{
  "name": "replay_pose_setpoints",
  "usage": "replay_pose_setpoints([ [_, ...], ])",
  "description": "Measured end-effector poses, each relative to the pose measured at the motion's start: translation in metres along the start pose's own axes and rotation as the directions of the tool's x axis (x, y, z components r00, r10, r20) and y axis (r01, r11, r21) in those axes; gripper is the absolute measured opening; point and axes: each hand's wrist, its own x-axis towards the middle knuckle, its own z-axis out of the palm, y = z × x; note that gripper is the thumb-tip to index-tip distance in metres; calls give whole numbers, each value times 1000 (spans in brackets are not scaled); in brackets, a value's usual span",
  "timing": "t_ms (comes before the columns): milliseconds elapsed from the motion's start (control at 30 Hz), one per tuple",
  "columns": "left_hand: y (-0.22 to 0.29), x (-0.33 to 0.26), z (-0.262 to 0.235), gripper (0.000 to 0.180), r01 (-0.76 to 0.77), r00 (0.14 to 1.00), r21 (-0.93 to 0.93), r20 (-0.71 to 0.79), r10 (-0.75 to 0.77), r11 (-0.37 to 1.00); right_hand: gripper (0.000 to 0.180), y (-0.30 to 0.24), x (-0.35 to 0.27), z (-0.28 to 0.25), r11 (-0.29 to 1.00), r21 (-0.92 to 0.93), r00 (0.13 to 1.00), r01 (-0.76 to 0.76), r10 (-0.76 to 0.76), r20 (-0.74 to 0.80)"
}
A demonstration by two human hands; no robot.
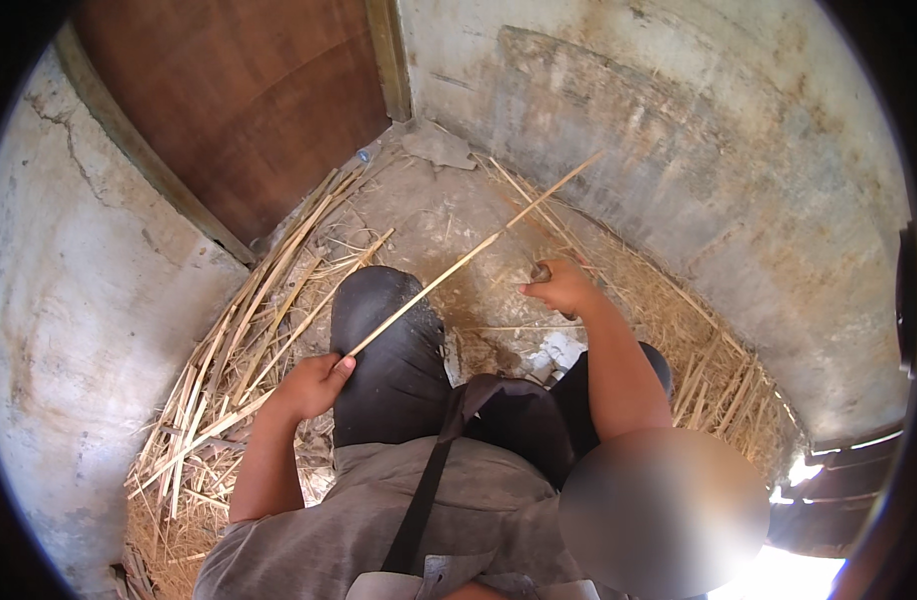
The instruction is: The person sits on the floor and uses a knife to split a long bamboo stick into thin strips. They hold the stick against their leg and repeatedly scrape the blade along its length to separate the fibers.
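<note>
My left hand [317,386] is closed round the near end of a long, pale bamboo strip [451,272]. The strip slants up and away to the right, passing over my left knee, its far end in front of the right-hand wall. Farther right and forward, my right hand [567,287] is closed on a short tool [541,272] with a greyish end showing by the thumb. The rest of that tool is hidden or too faint to make out, so its kind is unclear. The tool is apart from the strip.
Split bamboo strips [241,345] lie heaped along the left, beneath a brown door [244,95]. Shavings and more strips [714,385] cover the floor at right, against a stained wall [669,130]. A white broken lump [557,352] sits between my legs. A blurred round patch covers the lower right.
</note>
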Motion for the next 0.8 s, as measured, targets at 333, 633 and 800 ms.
replay_pose_setpoints([
  [333, -7, 6, 0, 53, -102, 994, 97, -18, 105, 990, 57, -28, -8, 11, 967, -159, 966, 199, -167, 195],
  [633, -4, 4, 1, 53, -47, 999, 63, -17, 48, 997, 64, -20, -13, -3, 989, -145, 999, 41, -37, 28],
  [800, -6, 2, 3, 53, -48, 998, 53, -28, 50, 997, 55, -52, -24, 22, 887, -278, 913, 370, -291, 287],
])
